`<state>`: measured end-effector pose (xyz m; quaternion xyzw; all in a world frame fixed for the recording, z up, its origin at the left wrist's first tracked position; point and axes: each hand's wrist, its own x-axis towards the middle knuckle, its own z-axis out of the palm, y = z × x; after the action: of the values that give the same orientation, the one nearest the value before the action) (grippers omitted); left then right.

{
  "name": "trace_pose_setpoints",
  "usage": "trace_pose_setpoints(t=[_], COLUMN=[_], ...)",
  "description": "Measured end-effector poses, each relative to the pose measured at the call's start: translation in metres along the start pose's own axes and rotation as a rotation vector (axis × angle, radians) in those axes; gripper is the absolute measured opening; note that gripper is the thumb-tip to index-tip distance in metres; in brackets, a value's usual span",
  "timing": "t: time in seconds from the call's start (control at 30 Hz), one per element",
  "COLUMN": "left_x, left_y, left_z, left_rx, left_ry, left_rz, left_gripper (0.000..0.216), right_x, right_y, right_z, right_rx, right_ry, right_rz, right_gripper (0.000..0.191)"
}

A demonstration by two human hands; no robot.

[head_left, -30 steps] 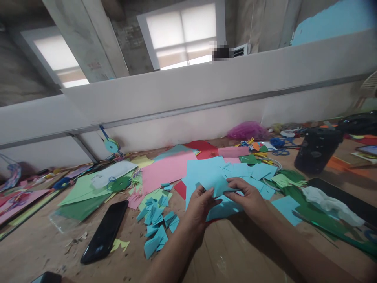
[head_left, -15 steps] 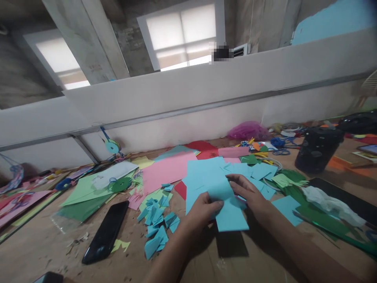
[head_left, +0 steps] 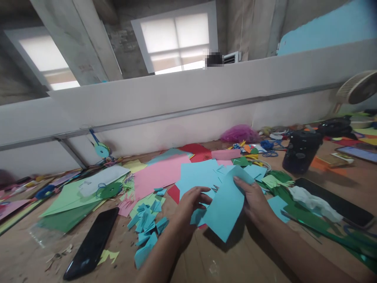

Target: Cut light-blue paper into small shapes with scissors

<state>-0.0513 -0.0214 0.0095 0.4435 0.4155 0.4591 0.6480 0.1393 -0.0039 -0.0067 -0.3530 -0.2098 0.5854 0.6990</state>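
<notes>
A light-blue sheet of paper (head_left: 226, 204) is tilted in front of me, its lower corner pointing toward me. My right hand (head_left: 255, 198) grips its right edge, thumb on the face and fingers behind. To the left of the sheet, my left hand (head_left: 193, 202) has its fingers curved and apart, close to the paper's edge; its thumb is hidden. Small dark pointed tips (head_left: 215, 189) show between the left fingertips and the sheet; I cannot tell what they belong to. Larger blue paper (head_left: 196, 173) lies behind. Folded blue paper pieces (head_left: 145, 220) are heaped left of my left forearm.
A black phone (head_left: 92, 241) lies at left, beside green sheets (head_left: 66, 216). Pink paper (head_left: 160, 173) spreads at the back. On the right stand a black cup (head_left: 302, 151) and a fan (head_left: 361, 88), with a dark flat device (head_left: 335, 202) and crumpled white tissue (head_left: 315, 202) nearer me.
My left hand has come off the blue sheet and moved slightly left. The right hand has turned the sheet so it slants. The view has shifted right.
</notes>
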Motion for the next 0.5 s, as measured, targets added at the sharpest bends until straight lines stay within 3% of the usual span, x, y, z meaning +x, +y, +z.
trace_pose_setpoints(t=[0.07,0.13,0.3,0.4,0.5], left_x=[0.001,0.0,-0.008,-0.011,-0.012], left_y=[-0.007,-0.011,-0.009,-0.006,-0.006], left_z=[0.007,0.014,0.022,0.02,0.021], left_rx=[0.067,0.097,0.381,0.627,0.785], left_ry=[0.017,-0.078,-0.213,-0.281,-0.372], left_rz=[-0.01,0.005,0.197,0.329,0.418], left_gripper=[0.029,0.028,0.025,0.026,0.041], right_x=[0.001,0.002,0.004,0.005,0.005], right_y=[-0.001,-0.002,-0.004,-0.004,0.0], right_z=[0.001,0.001,0.0,-0.004,-0.007], right_rx=[0.026,0.048,0.117,0.071,0.012], right_ry=[0.043,0.066,0.114,0.045,-0.073], right_rz=[-0.021,-0.02,0.082,0.1,0.013], right_gripper=[0.037,0.033,0.026,0.025,0.026])
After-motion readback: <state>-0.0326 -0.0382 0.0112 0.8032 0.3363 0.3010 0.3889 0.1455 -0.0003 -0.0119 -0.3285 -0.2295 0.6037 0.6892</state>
